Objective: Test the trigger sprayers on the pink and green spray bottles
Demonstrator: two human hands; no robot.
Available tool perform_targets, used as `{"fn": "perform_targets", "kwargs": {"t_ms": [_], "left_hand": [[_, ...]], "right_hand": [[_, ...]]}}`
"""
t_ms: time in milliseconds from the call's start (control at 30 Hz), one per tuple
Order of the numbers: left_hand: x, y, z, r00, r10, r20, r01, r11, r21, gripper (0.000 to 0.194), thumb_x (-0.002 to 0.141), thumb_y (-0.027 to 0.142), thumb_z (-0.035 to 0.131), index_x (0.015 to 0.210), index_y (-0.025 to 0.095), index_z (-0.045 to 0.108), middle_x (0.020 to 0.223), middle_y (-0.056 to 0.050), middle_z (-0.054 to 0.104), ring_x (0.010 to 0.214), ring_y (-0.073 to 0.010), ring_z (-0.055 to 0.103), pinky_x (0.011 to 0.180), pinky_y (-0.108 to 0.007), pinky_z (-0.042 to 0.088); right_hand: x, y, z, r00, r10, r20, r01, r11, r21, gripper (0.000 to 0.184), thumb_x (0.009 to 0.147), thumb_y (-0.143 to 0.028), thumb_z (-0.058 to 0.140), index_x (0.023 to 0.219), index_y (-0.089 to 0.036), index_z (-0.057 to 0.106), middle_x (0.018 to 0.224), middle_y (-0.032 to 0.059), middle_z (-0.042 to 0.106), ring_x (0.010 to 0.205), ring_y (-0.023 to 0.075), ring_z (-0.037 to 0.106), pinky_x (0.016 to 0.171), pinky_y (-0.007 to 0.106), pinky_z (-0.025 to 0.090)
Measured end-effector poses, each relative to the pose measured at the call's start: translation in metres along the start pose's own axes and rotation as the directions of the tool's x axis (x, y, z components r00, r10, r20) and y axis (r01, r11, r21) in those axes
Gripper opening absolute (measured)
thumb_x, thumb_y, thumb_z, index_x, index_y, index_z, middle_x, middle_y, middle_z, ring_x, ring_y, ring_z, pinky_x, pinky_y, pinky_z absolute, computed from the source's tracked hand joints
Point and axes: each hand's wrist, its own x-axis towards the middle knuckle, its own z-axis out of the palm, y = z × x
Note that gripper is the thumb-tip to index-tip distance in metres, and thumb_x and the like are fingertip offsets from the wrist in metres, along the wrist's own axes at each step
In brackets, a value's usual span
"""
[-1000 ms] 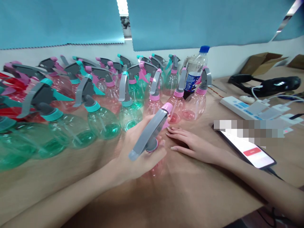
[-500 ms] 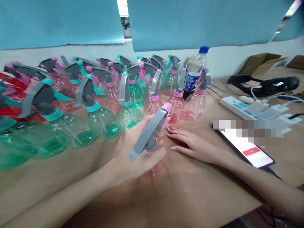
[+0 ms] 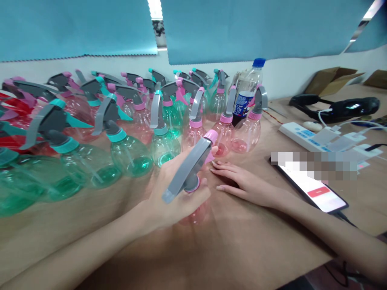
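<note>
A pink spray bottle (image 3: 195,215) with a grey sprayer head and pink nozzle is in my left hand (image 3: 169,201). My fingers wrap around its neck and upper body, hiding much of it. The nozzle points away and to the right. On the table just right of the bottle lies my right hand (image 3: 242,183), palm down with its fingers stretched out, holding nothing. Beyond my left hand stand another pink spray bottle (image 3: 193,133) and a green spray bottle (image 3: 165,149).
Several green and pink spray bottles (image 3: 131,157) crowd the left and back of the table (image 3: 229,245). A blue-capped drink bottle (image 3: 244,100) stands behind. At right are a phone (image 3: 325,203), a white power strip (image 3: 298,133), a black device (image 3: 350,106) and a cardboard box (image 3: 329,82).
Hardly anything differs. The whole view has shifted very slightly; my left hand keeps its grip on the spray bottle and my right hand stays flat on the table.
</note>
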Motion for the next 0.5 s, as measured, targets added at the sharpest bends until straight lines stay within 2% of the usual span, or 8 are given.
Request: {"fn": "perform_targets", "kwargs": {"t_ms": [167, 367, 500], "left_hand": [[0.0002, -0.0019, -0.0001, 0.998, -0.022, 0.053, 0.021, 1.0, 0.013, 0.01, 0.07, 0.015, 0.047, 0.063, 0.022, 0.048, 0.064, 0.004, 0.05, 0.058, -0.0124, 0.052, 0.066, -0.027, 0.053], [-0.0003, 0.0013, -0.0036, 0.998, -0.047, 0.048, 0.04, 0.989, 0.143, 0.007, 0.07, 0.02, 0.044, 0.066, 0.023, 0.049, 0.064, 0.003, 0.05, 0.057, -0.0135, 0.049, 0.058, -0.026, 0.049], [-0.0011, 0.0017, -0.0049, 0.996, -0.087, 0.018, 0.082, 0.982, 0.172, 0.005, 0.069, 0.022, 0.046, 0.066, 0.023, 0.05, 0.061, 0.003, 0.048, 0.054, -0.0141, 0.048, 0.054, -0.026, 0.047]], "right_hand": [[0.0001, -0.0001, -0.0001, 1.0, 0.003, 0.003, -0.003, 1.0, 0.001, 0.058, 0.097, -0.05, 0.042, 0.141, -0.014, 0.046, 0.149, 0.0132, 0.044, 0.142, 0.0262, 0.033, 0.116, 0.048, 0.03], [0.0004, -0.0012, -0.0006, 1.0, -0.003, -0.002, 0.003, 1.0, -0.007, 0.057, 0.097, -0.05, 0.043, 0.141, -0.014, 0.047, 0.148, 0.0134, 0.045, 0.141, 0.0262, 0.034, 0.116, 0.047, 0.03], [0.0006, -0.0018, -0.0013, 1.0, 0.009, 0.005, -0.009, 1.0, -0.009, 0.058, 0.097, -0.051, 0.042, 0.141, -0.014, 0.047, 0.15, 0.0135, 0.043, 0.142, 0.0262, 0.034, 0.116, 0.046, 0.03]]}}
